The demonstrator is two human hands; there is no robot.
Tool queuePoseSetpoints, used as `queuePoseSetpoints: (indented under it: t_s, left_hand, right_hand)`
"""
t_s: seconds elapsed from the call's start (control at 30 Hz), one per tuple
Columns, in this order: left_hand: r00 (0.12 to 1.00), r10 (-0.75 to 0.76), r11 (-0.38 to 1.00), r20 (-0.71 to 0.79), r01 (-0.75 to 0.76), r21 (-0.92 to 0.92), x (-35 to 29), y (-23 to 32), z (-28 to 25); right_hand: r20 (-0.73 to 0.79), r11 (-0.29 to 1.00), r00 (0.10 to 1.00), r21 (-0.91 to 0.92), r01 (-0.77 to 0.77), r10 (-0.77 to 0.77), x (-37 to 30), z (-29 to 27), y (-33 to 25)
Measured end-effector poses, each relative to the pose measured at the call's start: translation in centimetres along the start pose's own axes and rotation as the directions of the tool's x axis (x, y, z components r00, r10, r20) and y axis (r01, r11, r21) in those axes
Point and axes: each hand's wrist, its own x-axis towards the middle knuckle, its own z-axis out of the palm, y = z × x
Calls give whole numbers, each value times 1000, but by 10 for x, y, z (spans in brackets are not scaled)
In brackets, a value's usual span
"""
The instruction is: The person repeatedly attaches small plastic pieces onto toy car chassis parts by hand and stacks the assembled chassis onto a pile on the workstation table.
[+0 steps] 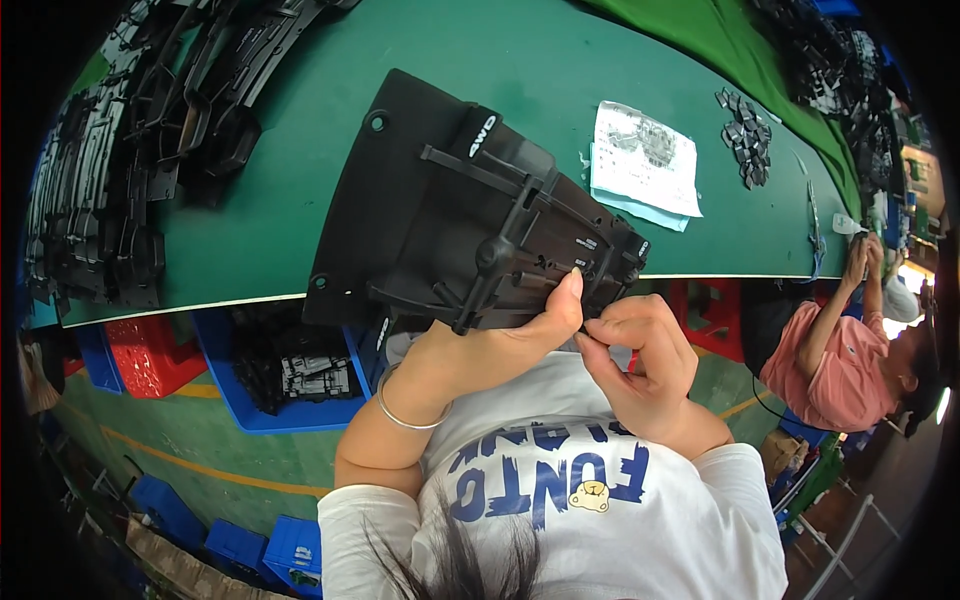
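A large black moulded plastic panel (400,205), with ribs, clips and small white markings, is held up tilted over the table's near edge. My left hand (500,350), with a bangle on its wrist, grips the panel's lower side, the thumb lying on its ribbed face. Close to the panel's narrow right end, my right hand (645,355) is closed in a pinch. Whatever sits between its thumb and forefinger is too small to make out. I cannot tell whether those fingertips touch the panel.
Black plastic parts (190,110) pile up at the green table's (330,60) left. A printed sheet (645,160) and small dark pieces (748,140) lie right of the panel. Below the table stand a blue bin (290,425) of parts and red stools (150,355). A co-worker (835,360) sits right.
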Motion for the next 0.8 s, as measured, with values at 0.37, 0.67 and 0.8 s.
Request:
queuePoseSetpoints:
  t_s: [0.37,0.67,0.8]
  left_hand:
    - [991,-135,983,9,135,-121,-5,0,2]
    - [999,-35,999,20,36,-16,-2,0,2]
    - [997,-75,996,17,75,-54,2,-1,4]
  right_hand:
    - [24,873,956,403,-277,292,-10,-8,-2]
    - [56,958,962,93,-270,266,2,-3,-1]
    - [5,960,960,24,-281,280,4,0,2]
